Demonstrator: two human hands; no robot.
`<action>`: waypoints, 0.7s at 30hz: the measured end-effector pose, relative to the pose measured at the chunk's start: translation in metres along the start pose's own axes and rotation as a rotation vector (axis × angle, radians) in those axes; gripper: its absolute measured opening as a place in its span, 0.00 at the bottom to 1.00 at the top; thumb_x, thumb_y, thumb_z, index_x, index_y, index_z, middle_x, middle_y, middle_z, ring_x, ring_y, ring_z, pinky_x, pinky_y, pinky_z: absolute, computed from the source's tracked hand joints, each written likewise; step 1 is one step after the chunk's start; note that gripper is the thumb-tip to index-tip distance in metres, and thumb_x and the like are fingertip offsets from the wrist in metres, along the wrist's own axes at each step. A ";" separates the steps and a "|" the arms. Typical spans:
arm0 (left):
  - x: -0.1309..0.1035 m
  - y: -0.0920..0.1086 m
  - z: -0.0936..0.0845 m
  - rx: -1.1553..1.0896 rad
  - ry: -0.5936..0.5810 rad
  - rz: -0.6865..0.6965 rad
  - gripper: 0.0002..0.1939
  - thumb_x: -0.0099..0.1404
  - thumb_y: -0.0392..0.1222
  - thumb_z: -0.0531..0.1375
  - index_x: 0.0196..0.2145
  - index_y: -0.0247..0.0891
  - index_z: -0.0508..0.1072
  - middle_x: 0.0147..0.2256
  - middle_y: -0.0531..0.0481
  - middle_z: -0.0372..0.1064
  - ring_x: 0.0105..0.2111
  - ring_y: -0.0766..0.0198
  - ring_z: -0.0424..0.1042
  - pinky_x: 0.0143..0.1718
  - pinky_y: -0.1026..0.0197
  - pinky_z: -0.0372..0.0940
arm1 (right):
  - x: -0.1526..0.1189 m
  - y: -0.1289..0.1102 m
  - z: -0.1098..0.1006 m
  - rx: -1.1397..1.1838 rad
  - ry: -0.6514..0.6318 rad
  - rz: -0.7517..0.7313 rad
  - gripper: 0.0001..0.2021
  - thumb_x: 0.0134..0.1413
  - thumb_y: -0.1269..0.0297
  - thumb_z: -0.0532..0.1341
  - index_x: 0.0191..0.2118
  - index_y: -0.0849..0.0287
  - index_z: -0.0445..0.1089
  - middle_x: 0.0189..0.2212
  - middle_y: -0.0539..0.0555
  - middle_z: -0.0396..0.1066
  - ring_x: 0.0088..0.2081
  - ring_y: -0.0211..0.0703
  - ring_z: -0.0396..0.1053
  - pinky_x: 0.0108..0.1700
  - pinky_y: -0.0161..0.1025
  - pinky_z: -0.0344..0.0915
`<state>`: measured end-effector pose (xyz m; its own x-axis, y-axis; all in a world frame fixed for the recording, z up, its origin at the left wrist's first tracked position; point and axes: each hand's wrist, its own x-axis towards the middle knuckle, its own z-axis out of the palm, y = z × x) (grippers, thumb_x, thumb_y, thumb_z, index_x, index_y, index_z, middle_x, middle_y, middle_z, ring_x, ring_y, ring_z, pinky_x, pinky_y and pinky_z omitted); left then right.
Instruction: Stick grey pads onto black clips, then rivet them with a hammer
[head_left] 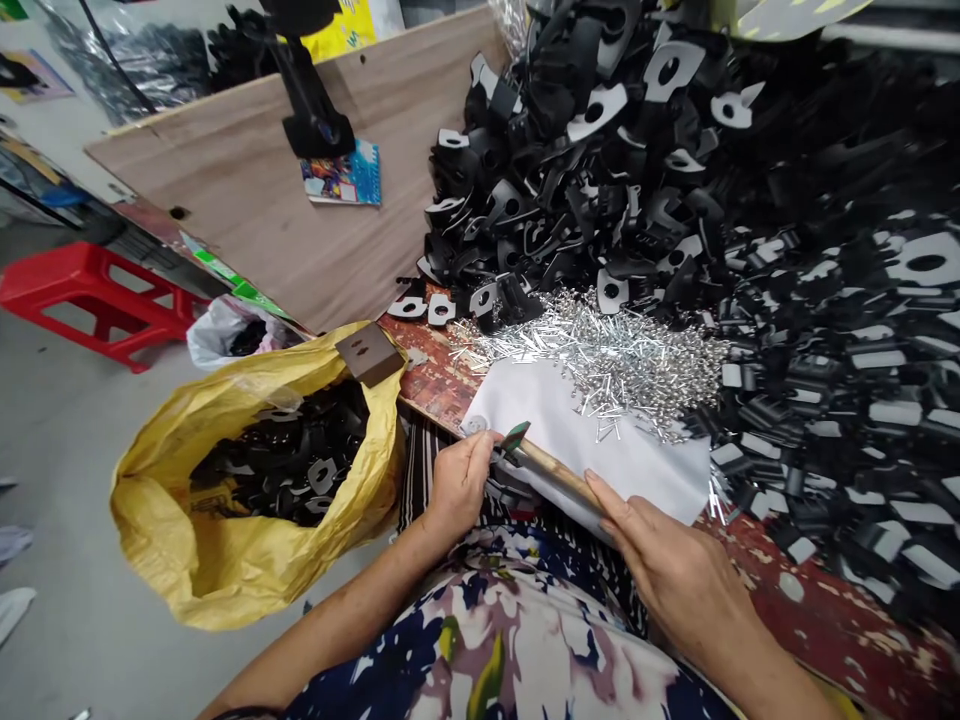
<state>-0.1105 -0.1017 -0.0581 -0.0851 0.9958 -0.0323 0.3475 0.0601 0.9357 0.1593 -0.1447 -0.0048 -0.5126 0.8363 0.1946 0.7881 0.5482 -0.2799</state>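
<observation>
My right hand (660,550) is closed around the wooden handle of a small hammer (559,468), whose green and dark head lies by my left fingertips. My left hand (463,475) pinches at the table's front edge; a small dark piece shows beside its fingertips, too hidden to name. Both hands are low, just above my lap. Beyond them a grey-white sheet (525,400) covers part of the worn red tabletop (442,385). A heap of thin silver pins with small heads (637,360) lies at the sheet's far side.
Black plastic parts (555,200) are piled high at the back, with smaller black parts (847,400) at right. At left, a yellow sack (165,540) holds more black parts; a brown block (369,354) rests on its rim. A wooden board (225,190) and red stool (90,300) stand beyond.
</observation>
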 end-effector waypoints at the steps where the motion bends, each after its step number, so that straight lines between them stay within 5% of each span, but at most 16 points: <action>1: 0.000 0.003 -0.001 0.011 -0.027 -0.002 0.24 0.74 0.58 0.49 0.34 0.47 0.81 0.31 0.47 0.78 0.34 0.49 0.76 0.40 0.51 0.71 | 0.001 0.002 -0.001 0.036 -0.031 0.015 0.26 0.74 0.66 0.50 0.73 0.50 0.56 0.30 0.49 0.73 0.26 0.38 0.73 0.26 0.34 0.67; 5: 0.001 0.024 -0.033 0.084 -0.021 0.074 0.19 0.75 0.56 0.51 0.41 0.49 0.80 0.35 0.49 0.79 0.36 0.50 0.78 0.40 0.51 0.71 | 0.009 0.021 -0.001 0.051 -0.030 0.046 0.22 0.74 0.61 0.51 0.68 0.51 0.64 0.40 0.55 0.77 0.33 0.42 0.77 0.32 0.37 0.72; 10: -0.015 0.050 -0.153 0.692 0.574 0.185 0.13 0.70 0.53 0.58 0.43 0.44 0.76 0.36 0.48 0.77 0.35 0.51 0.75 0.41 0.53 0.67 | 0.010 0.050 0.021 -0.115 0.142 -0.010 0.19 0.72 0.56 0.52 0.57 0.56 0.73 0.42 0.59 0.76 0.39 0.53 0.75 0.40 0.48 0.74; 12: -0.024 0.055 -0.200 0.994 0.668 0.165 0.14 0.70 0.54 0.57 0.38 0.43 0.77 0.35 0.46 0.75 0.38 0.48 0.73 0.41 0.51 0.65 | 0.008 0.056 0.032 -0.089 0.169 -0.020 0.18 0.71 0.57 0.54 0.58 0.56 0.73 0.43 0.60 0.76 0.40 0.53 0.75 0.41 0.47 0.73; 14: -0.025 0.058 -0.227 1.134 0.675 0.209 0.16 0.70 0.54 0.56 0.32 0.42 0.76 0.37 0.43 0.75 0.40 0.46 0.71 0.43 0.48 0.64 | 0.005 0.059 0.039 -0.069 0.200 -0.028 0.18 0.71 0.58 0.54 0.58 0.55 0.73 0.44 0.59 0.76 0.41 0.53 0.75 0.42 0.47 0.72; 17: 0.000 0.060 -0.224 1.052 0.550 0.346 0.16 0.72 0.51 0.54 0.34 0.41 0.77 0.41 0.42 0.75 0.42 0.48 0.71 0.47 0.49 0.64 | 0.003 0.062 0.044 -0.059 0.238 -0.044 0.17 0.71 0.57 0.55 0.57 0.54 0.73 0.45 0.59 0.76 0.41 0.52 0.74 0.42 0.46 0.71; 21: 0.091 0.066 -0.183 1.018 0.234 0.440 0.14 0.72 0.43 0.55 0.49 0.39 0.77 0.47 0.42 0.74 0.48 0.50 0.70 0.53 0.51 0.64 | 0.006 0.057 0.045 -0.072 0.255 -0.012 0.16 0.71 0.58 0.55 0.57 0.54 0.74 0.43 0.58 0.76 0.40 0.51 0.74 0.40 0.45 0.70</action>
<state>-0.2664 -0.0194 0.0654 0.0968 0.9133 0.3957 0.9795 -0.1580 0.1248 0.1859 -0.1080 -0.0623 -0.4269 0.7952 0.4307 0.8093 0.5484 -0.2104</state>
